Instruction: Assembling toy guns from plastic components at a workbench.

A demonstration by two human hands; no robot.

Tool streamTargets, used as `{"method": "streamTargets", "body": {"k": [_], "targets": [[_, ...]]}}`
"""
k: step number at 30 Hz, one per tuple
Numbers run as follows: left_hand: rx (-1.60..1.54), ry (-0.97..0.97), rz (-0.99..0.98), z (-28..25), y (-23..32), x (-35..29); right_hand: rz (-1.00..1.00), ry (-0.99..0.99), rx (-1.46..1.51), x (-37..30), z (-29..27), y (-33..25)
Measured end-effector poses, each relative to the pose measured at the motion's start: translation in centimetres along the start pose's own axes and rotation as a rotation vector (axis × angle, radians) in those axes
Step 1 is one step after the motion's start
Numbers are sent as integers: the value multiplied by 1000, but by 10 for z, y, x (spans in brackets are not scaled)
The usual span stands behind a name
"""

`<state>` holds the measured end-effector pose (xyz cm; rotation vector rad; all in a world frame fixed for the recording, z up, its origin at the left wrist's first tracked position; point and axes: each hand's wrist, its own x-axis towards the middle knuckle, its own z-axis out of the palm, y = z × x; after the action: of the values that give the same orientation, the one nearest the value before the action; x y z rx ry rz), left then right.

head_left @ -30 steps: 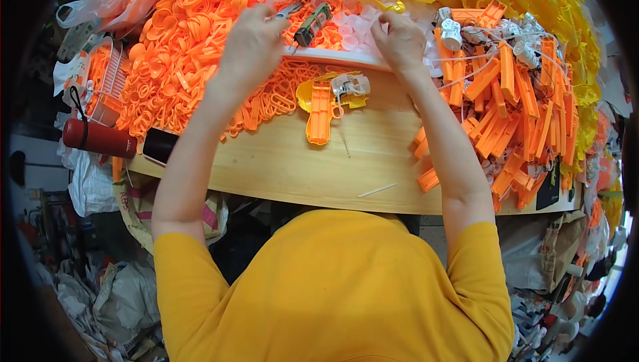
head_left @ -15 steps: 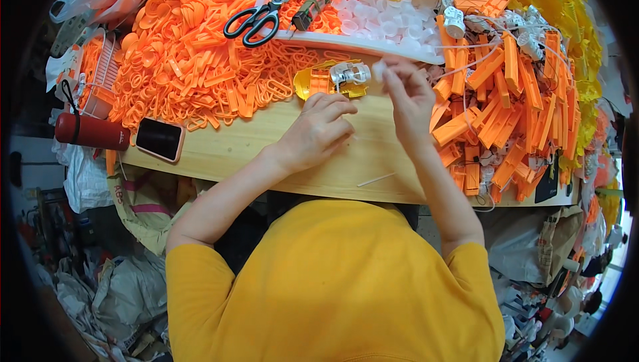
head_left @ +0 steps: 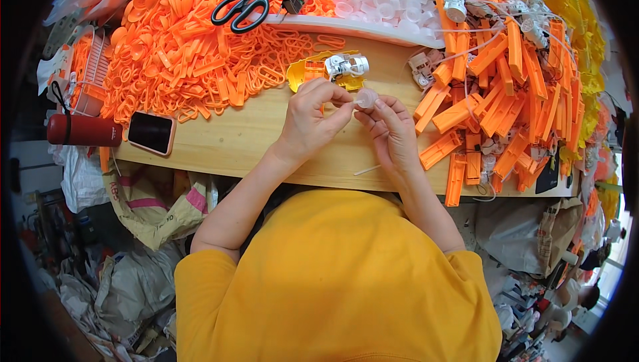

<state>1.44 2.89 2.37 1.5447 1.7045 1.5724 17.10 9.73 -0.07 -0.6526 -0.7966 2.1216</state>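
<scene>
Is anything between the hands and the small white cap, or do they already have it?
Nothing visible stands in the way. The small white cap is already pinched between the fingertips of the left hand and the right hand, above the bare wooden table. The yellow and white assembly lies just beyond, apart from the hands.

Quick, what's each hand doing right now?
Left hand: fingers pinched on the small white cap.
Right hand: fingers closed on the same cap.
</scene>
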Motion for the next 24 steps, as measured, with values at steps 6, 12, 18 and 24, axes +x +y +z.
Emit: {"method": "streamTargets", "body": {"k": [6,12,18,24], "targets": [[94,0,75,1,-2,2,-3,-4,-9,0,-1,5],[86,-6,85,2,-2,2,-33,-6,-70,-1,4,4],[-4,-2,129,9,-3,0,-41,23,-77,1,4,5],[-25,29,110,11,-1,-2,-44,6,-74,1,3,5]]}}
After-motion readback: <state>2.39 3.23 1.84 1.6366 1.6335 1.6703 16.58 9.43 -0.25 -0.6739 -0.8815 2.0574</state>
